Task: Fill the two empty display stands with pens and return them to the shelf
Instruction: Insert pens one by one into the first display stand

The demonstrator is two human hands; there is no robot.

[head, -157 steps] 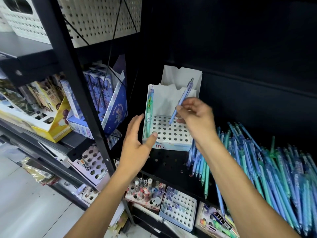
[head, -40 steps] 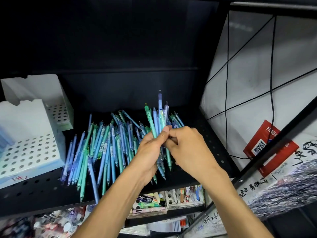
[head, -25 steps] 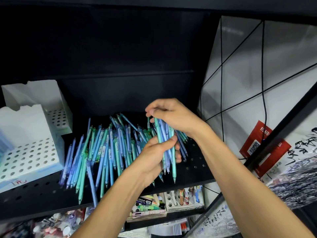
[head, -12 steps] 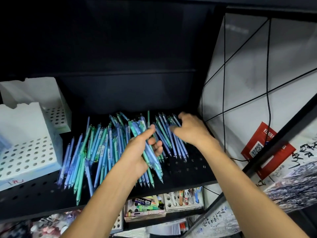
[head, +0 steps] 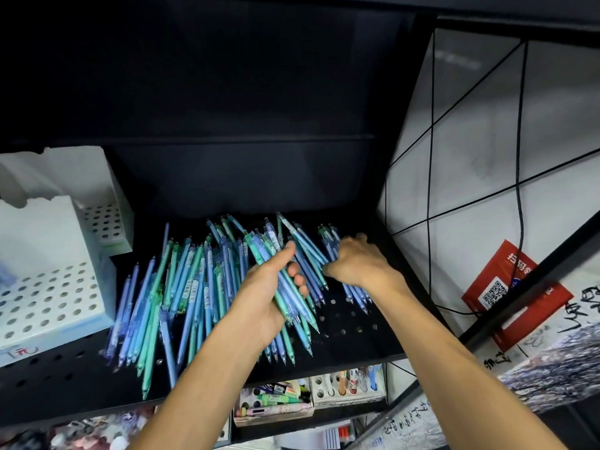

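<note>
While my left hand [head: 271, 295] grips a bundle of pens [head: 285, 287] above the front part of the shelf [head: 350, 326], thumb laid along the top and fingers [head: 300, 282] curled round from below, I judge I am in the gathering step, with the filling of the stands not yet resumed. Just beyond, toward the shelf's right edge, my right hand [head: 357, 264] reaches into the loose pens [head: 181, 287]; its fingers point away from me and are hidden among them, so I cannot tell whether they pinch any or merely touch them. The heap spreads across the middle of the shelf toward its back. At the left edge stands the nearer display stand [head: 48, 297], its holes that show empty, and behind it, toward the back left corner, the second stand [head: 104, 219], likewise bare where I can see. Next I must add what the right hand collects to the bundle, turn left, and feed the pens singly, upright, into the holes.
</note>
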